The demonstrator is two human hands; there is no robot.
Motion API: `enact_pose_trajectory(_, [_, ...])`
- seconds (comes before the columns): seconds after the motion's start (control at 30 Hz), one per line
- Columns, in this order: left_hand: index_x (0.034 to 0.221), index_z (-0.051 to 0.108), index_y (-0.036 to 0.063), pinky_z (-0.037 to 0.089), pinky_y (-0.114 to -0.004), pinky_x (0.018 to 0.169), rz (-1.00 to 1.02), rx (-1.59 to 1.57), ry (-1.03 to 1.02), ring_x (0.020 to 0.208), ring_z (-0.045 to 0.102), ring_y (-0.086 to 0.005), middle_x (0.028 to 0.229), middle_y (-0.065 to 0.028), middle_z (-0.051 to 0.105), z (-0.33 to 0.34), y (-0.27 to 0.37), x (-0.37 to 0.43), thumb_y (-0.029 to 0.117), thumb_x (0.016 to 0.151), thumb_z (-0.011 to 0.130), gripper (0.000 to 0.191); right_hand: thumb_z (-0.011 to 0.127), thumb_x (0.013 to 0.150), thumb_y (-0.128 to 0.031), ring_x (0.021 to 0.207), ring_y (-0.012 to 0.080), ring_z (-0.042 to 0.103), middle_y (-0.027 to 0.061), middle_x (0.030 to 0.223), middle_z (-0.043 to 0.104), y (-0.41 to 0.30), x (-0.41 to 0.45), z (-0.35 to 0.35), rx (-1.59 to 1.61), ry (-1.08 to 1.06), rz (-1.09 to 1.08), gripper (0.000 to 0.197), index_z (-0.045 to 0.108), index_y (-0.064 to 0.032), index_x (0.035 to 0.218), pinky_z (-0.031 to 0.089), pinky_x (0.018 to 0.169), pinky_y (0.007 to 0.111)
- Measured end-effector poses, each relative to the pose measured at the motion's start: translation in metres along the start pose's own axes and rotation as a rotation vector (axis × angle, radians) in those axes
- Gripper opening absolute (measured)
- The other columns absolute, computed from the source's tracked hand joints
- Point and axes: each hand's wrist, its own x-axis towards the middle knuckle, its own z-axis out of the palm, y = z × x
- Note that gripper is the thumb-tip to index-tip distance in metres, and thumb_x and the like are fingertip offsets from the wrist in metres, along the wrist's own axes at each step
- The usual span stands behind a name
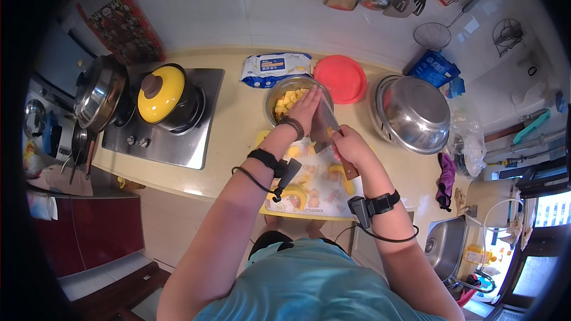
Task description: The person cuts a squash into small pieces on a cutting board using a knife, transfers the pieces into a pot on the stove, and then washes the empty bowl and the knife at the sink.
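Observation:
My right hand point(352, 145) grips the wooden handle point(351, 170) of a cleaver, whose broad blade point(324, 122) slants up to the rim of a steel bowl point(271, 106). Flat against the blade lies my left hand point(304, 109), fingers straight and pointing over the bowl; whether anything is between palm and blade is hidden. Yellow food chunks point(291, 97) fill part of the bowl. Below it, a cutting board point(330, 208) with cartoon prints and a yellow edge carries yellow scraps point(293, 151) and curved yellow pieces point(294, 194), with another curved piece point(345, 178) by the handle.
Behind the bowl are a wet-wipes pack point(275, 69) and a red plastic lid or plate point(341, 79). Upturned steel basins point(417, 113) stand right. On the left, a gas hob point(196, 151) bears a yellow-lidded pot point(166, 93) and a pan point(100, 93). A sink point(446, 245) lies far right.

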Motion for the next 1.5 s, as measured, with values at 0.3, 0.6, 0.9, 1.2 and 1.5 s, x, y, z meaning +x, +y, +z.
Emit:
enact_pose_trajectory(0.3, [0.107,0.059,0.0061,0.043,-0.039,0.092,-0.289,0.076,0.254,0.113,0.050,-0.0328,0.108,-0.0144,0.060,-0.008,-0.022,-0.068,-0.001,0.071,0.054,0.037,0.048,0.093,-0.018,0.048,0.0115,0.047,0.0041,0.066,0.051,0.034,-0.024,-0.035,0.311,0.182,-0.081,0.015,0.049,-0.0034,0.090,0.039,0.044,0.025])
enact_pose_trajectory(0.6, [0.128,0.043,0.0073,0.042,-0.043,0.096,-0.305,0.021,-0.137,0.112,0.045,-0.0387,0.124,-0.0199,0.043,0.043,-0.028,-0.118,0.026,0.062,0.075,0.076,0.050,0.087,-0.012,0.046,0.0098,0.048,0.0025,0.059,0.051,0.111,-0.088,-0.036,0.248,0.047,0.011,0.011,0.052,-0.0020,0.082,0.038,0.042,0.024])
enact_pose_trajectory(0.9, [0.137,0.029,0.0145,0.040,-0.047,0.097,-0.301,0.247,-0.419,0.116,0.038,-0.0449,0.126,-0.0219,0.036,0.043,0.036,-0.099,0.034,0.042,0.089,0.114,0.053,0.087,-0.016,0.046,0.0126,0.051,0.0055,0.057,0.053,0.152,-0.090,0.002,0.228,0.118,0.049,0.016,0.052,-0.0011,0.081,0.041,0.044,0.027])
enact_pose_trajectory(1.2, [0.144,0.017,0.0114,0.036,-0.047,0.101,-0.366,0.265,-0.422,0.120,0.035,-0.0470,0.131,-0.0259,0.031,0.035,0.067,-0.109,0.040,0.049,0.085,0.120,0.053,0.087,-0.017,0.047,0.0145,0.052,0.0069,0.058,0.053,0.158,-0.092,-0.001,0.242,0.207,0.052,0.017,0.051,-0.0014,0.081,0.043,0.047,0.029])
enact_pose_trajectory(1.5, [0.136,0.028,0.0053,0.048,-0.042,0.090,-0.557,0.206,-0.220,0.108,0.051,-0.0404,0.128,-0.0270,0.035,0.064,0.020,-0.095,0.039,0.050,0.084,0.108,0.052,0.088,-0.016,0.045,0.0135,0.050,0.0065,0.057,0.052,0.158,-0.083,0.008,0.301,0.148,0.016,0.016,0.052,-0.0010,0.081,0.041,0.045,0.029])
